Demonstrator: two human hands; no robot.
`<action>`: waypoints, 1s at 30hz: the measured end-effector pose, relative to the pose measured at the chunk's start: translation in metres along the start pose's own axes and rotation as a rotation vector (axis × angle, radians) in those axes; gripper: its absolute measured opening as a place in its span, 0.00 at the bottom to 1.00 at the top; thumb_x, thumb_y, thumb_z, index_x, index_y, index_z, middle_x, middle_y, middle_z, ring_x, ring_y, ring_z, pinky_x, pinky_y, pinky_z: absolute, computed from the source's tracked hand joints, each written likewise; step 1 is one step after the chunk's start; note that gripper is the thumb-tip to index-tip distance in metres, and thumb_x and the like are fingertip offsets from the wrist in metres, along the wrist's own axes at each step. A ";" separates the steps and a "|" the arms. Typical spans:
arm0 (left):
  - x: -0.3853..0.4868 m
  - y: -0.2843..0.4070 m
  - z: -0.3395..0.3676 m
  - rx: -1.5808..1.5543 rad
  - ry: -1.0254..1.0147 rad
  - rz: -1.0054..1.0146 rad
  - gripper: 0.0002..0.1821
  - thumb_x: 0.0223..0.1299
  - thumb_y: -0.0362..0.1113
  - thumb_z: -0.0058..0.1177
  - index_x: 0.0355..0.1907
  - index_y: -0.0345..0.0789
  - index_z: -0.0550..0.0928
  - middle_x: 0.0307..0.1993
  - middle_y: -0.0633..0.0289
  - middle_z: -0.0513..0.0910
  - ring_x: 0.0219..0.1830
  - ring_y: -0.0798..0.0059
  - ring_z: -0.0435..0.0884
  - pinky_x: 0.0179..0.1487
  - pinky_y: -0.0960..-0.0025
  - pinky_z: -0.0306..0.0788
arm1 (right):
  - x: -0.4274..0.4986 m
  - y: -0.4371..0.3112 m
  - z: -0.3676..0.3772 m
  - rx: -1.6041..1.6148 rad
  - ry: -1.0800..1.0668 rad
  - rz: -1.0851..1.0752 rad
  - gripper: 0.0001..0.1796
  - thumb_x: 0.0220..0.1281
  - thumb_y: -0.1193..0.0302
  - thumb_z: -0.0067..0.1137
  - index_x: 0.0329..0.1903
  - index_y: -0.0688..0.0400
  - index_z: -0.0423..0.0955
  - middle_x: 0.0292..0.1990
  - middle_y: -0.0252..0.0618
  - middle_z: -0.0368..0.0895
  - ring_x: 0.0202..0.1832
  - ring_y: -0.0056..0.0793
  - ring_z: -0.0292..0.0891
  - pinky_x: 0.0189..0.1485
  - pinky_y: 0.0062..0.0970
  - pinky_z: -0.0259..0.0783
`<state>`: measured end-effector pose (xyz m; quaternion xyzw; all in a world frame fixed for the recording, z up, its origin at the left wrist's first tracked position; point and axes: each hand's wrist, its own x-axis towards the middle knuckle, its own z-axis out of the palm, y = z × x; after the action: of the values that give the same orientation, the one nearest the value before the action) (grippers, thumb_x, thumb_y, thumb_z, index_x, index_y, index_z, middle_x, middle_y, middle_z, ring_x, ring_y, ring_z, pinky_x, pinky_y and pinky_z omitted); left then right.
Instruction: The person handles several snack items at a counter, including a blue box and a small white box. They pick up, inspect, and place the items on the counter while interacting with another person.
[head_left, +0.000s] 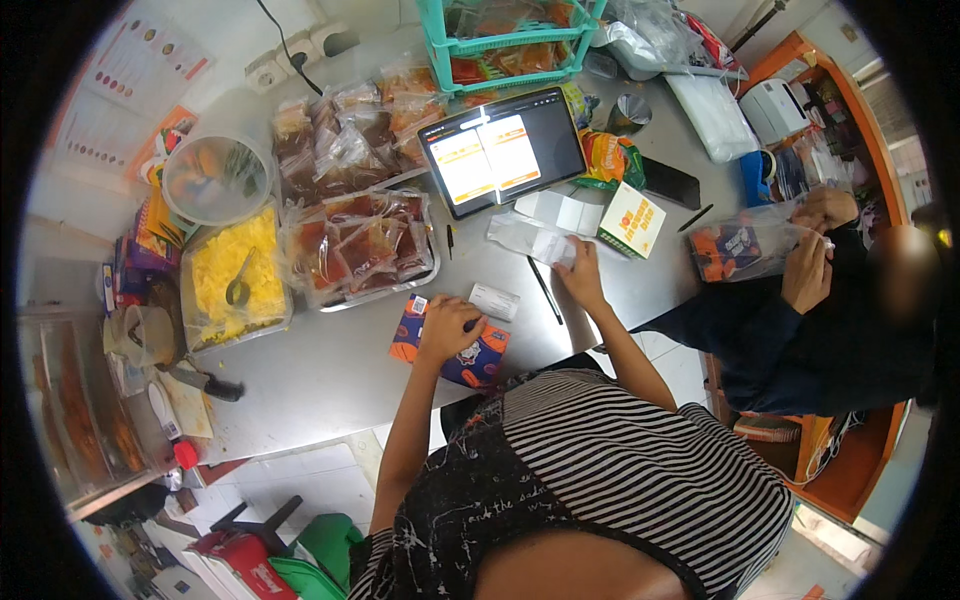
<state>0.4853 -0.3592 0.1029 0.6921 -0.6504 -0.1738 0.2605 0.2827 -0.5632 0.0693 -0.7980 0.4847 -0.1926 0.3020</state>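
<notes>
My left hand (450, 330) rests on top of a purple and orange printed cardboard box (476, 365), its fingers curled over the box. Beside these fingers a small printed paper slip (495, 301) lies against the box's far side. My right hand (583, 277) pinches the near edge of a translucent white sheet (525, 237), which lies flat on the steel table (337, 375). Just beyond the sheet is an unfolded white card (561, 213). A white and green printed box (632, 221) stands to the right of it. Between my hands lies a black pen (545, 291).
A tablet (506, 154) stands behind my hands. On the left are a tray of sauce sachets (360, 244), a tub of yellow food (225, 277) and a knife (214, 384). At right, another person's hands (808, 262) hold a bagged box (724, 247). A phone (671, 182) lies nearby.
</notes>
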 end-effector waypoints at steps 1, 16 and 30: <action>0.005 0.001 0.003 -0.026 0.025 0.015 0.11 0.55 0.41 0.52 0.25 0.37 0.82 0.29 0.62 0.82 0.36 0.66 0.77 0.47 0.62 0.62 | 0.003 0.002 0.002 0.080 -0.061 -0.009 0.32 0.47 0.72 0.63 0.58 0.58 0.62 0.48 0.52 0.66 0.50 0.48 0.66 0.53 0.37 0.65; 0.058 0.108 0.018 -0.761 0.269 -0.157 0.14 0.66 0.37 0.43 0.35 0.30 0.80 0.33 0.58 0.80 0.39 0.66 0.77 0.49 0.66 0.67 | 0.044 0.042 0.042 1.032 0.196 0.686 0.21 0.59 0.71 0.48 0.56 0.62 0.70 0.60 0.47 0.63 0.60 0.37 0.62 0.60 0.29 0.59; 0.068 0.076 -0.038 -1.415 0.342 -0.482 0.16 0.65 0.34 0.48 0.52 0.30 0.71 0.37 0.62 0.82 0.38 0.83 0.79 0.42 0.79 0.72 | -0.056 -0.092 -0.082 -0.014 -0.228 -0.810 0.13 0.51 0.78 0.52 0.41 0.54 0.77 0.54 0.24 0.75 0.58 0.26 0.67 0.58 0.37 0.54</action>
<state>0.4519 -0.4226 0.1848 0.5003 -0.1661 -0.4912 0.6934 0.2683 -0.5057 0.1910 -0.9424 0.0965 -0.2026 0.2481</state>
